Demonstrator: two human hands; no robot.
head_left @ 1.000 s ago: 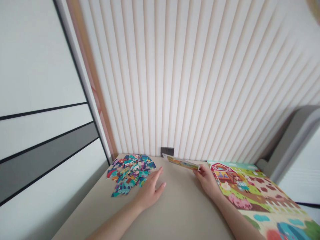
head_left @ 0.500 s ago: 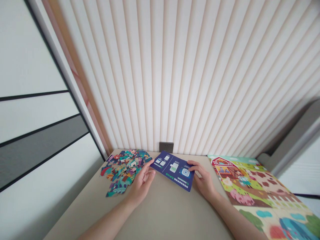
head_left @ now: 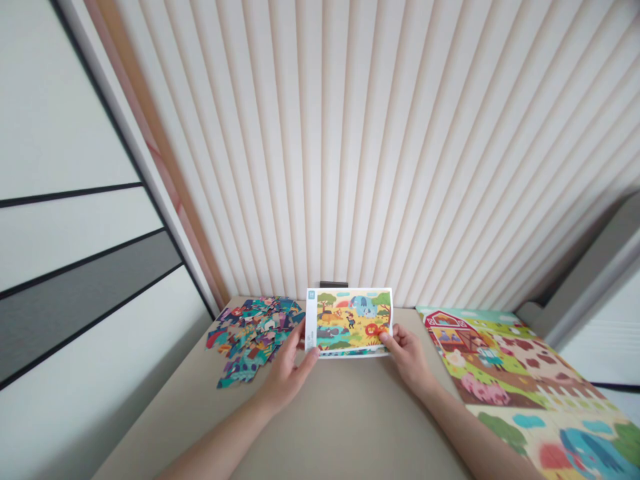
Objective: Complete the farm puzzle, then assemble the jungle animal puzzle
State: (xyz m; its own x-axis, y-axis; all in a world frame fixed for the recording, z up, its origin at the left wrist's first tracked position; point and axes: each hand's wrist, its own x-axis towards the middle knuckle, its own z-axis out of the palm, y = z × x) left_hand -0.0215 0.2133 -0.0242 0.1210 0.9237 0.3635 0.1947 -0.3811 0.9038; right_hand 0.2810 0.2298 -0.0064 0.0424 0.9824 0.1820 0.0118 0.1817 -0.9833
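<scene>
Between both hands, raised over the table, is a small picture card (head_left: 345, 320) with a white border, showing a savanna scene with an elephant, lions and trees. A strip of a second sheet peeks out below its lower edge. My left hand (head_left: 286, 372) grips the card's lower left corner, thumb on the front. At the lower right edge my right hand (head_left: 410, 360) pinches it, thumb over the printed lion; the fingers behind are partly hidden. A heap of loose jigsaw pieces (head_left: 257, 337), mostly teal and purple, lies beyond my left hand.
A farm jigsaw (head_left: 493, 363) lies assembled on the right of the beige table (head_left: 340, 427), with another jigsaw showing an elephant (head_left: 580, 440) nearer me. Behind rises a ribbed white panel (head_left: 350, 153), with a dark wall socket (head_left: 334, 285) partly covered by the card.
The dark blue printed side has given way to the savanna picture, now facing me and held more upright and level. Both hands have closed on its lower corners.
</scene>
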